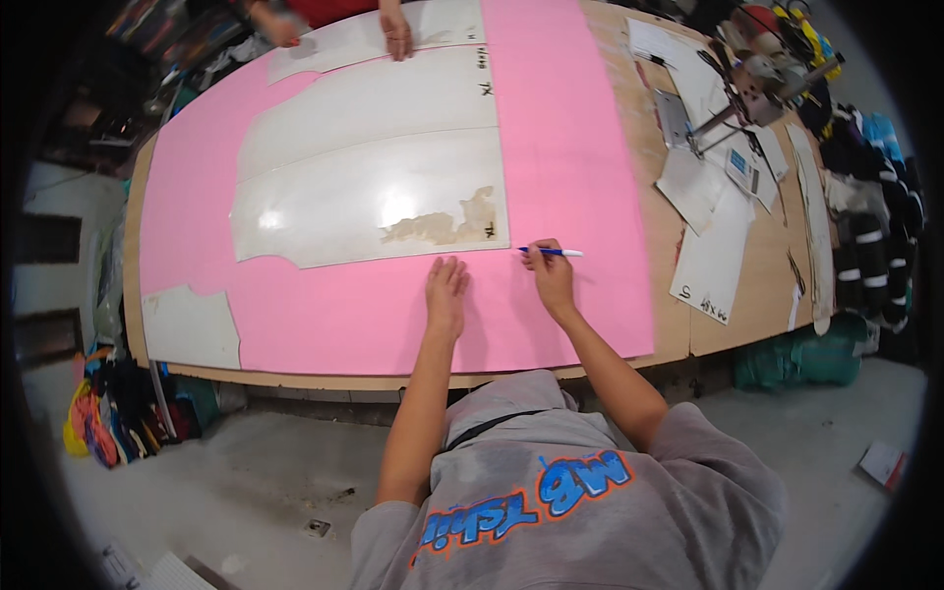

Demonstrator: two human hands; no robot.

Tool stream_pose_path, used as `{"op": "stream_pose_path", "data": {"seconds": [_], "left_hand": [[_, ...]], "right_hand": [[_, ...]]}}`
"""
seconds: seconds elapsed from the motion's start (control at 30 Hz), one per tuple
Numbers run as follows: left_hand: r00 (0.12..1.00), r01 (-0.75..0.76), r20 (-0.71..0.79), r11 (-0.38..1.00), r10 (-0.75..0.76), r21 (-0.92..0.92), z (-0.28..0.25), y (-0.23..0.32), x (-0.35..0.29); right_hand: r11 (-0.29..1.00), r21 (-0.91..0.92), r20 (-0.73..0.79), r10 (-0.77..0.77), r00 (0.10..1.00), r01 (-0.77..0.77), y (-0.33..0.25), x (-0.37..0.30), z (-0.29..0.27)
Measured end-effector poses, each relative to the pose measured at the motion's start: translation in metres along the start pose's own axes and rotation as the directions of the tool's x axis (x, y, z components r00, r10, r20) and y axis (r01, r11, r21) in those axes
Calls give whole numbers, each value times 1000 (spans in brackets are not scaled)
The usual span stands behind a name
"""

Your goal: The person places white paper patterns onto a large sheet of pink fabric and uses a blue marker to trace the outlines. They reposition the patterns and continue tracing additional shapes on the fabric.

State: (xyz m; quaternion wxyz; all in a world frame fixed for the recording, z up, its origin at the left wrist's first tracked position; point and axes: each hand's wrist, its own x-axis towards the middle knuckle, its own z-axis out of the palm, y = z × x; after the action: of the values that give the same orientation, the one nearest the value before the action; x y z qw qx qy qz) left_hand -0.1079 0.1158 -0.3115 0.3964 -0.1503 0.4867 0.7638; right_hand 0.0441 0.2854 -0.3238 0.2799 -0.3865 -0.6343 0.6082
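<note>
Pink fabric (580, 305) lies spread over a wooden table, with a large white pattern template (364, 187) on top of it. The template has a seam line across it and a worn brown patch by its near right corner. My left hand (447, 290) rests with fingers stretched out on the fabric, its fingertips by the template's near edge. Pinched in my right hand (549, 280) is a blue and white pen (565, 253), its blue end pointing left, close to the template's near right corner. I cannot tell whether the tip touches the fabric.
Across the table another person's hand (395, 35) presses on a second white template (433, 22). A smaller template (192, 324) lies at the near left. On the right are more templates (710, 270), a calculator (741, 171), scissors (795, 273) and a cutting machine (762, 74).
</note>
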Motion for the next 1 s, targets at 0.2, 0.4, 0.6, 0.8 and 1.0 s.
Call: {"op": "stream_pose_path", "data": {"seconds": [0.2, 0.4, 0.6, 0.8, 1.0], "left_hand": [[996, 77, -39, 997, -77, -10, 9, 16, 8], [988, -32, -150, 999, 27, -30, 22, 32, 12], [985, -98, -144, 995, 99, 12, 43, 60, 13], [992, -44, -116, 999, 41, -17, 52, 85, 9], [994, -112, 2, 993, 112, -33, 21, 112, 10]], "right_hand": [[1000, -18, -34, 21, 999, -22, -16, 7, 7], [979, -194, 18, -61, 998, 63, -8, 7, 7], [954, -268, 50, -126, 991, 135, -16, 8, 9], [886, -438, 163, -89, 983, 153, -25, 17, 5], [995, 3, -10, 101, 995, -101, -27, 20, -1]]}}
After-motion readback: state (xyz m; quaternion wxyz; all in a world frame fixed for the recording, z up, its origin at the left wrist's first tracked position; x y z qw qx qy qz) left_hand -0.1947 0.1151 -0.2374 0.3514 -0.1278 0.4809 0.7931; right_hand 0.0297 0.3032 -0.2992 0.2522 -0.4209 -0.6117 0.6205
